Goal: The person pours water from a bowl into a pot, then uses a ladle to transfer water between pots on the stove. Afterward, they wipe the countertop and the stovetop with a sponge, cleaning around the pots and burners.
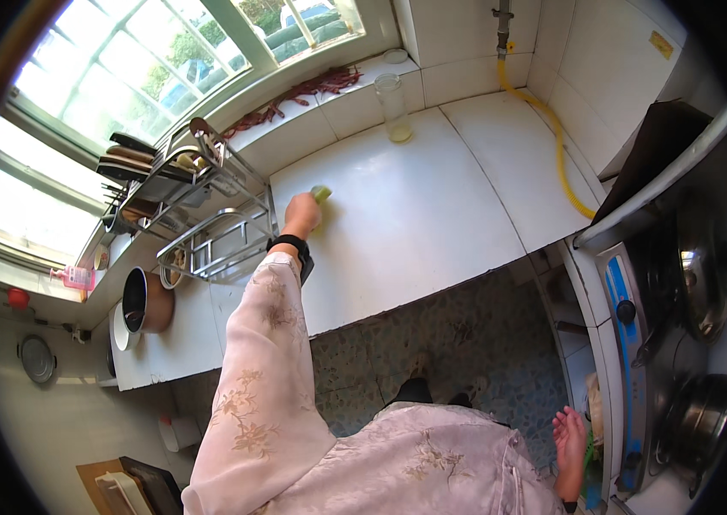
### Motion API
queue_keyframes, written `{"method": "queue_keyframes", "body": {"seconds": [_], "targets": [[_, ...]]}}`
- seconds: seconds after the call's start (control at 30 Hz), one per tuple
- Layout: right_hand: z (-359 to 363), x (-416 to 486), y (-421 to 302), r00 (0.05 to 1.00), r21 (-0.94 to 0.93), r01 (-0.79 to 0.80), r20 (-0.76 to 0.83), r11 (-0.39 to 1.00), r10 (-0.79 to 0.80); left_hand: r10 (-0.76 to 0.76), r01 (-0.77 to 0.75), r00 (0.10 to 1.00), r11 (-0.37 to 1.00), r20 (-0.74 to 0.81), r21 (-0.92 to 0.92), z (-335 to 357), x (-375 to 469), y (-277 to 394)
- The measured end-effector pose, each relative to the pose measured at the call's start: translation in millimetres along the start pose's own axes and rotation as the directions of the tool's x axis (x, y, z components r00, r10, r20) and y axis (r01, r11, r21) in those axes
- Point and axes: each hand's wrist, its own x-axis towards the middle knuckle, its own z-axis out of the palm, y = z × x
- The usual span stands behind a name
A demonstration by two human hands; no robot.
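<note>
My left hand point(303, 215), with a black band at its wrist, is closed around a small yellow-green thing point(321, 193), perhaps a sponge or cloth. Most of that thing is hidden by my fingers. The hand is over the white tiled countertop point(402, 219), just right of a metal dish rack point(209, 244). My right hand point(569, 439) hangs low at my side, near the stove cabinet, with loosely curled fingers and nothing in it.
A tall glass jar point(393, 106) stands at the counter's back, by dried red chillies point(312, 90) on the sill. A yellow gas hose point(553, 129) runs toward the stove point(624, 360). Left of the rack are a brown pot point(152, 300) and a white bowl point(124, 329).
</note>
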Motion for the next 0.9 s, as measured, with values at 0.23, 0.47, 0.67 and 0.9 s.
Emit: {"method": "queue_keyframes", "body": {"seconds": [0.23,0.47,0.67,0.9], "targets": [[10.6,-4.4,6.2,0.999,0.028,-0.031,-0.039,0.999,0.032,0.556,-0.543,0.827,0.828,0.081,-0.139,131.3,-91.1,123.1],[19.8,0.9,-10.6,0.997,0.038,0.017,-0.08,0.999,-0.014,0.775,-0.681,0.623,0.603,0.105,-0.414,69.6,-110.3,189.1],[3.7,-1.4,16.3,0.989,0.088,-0.063,-0.128,0.994,0.074,0.308,-0.312,0.879,0.949,-0.364,0.05,-15.9,47.8,64.2],[19.7,-24.7,12.0,0.989,0.131,-0.021,-0.141,0.991,0.04,0.215,-0.218,0.97,0.976,-0.11,-0.015,69.1,70.2,118.2]]}}
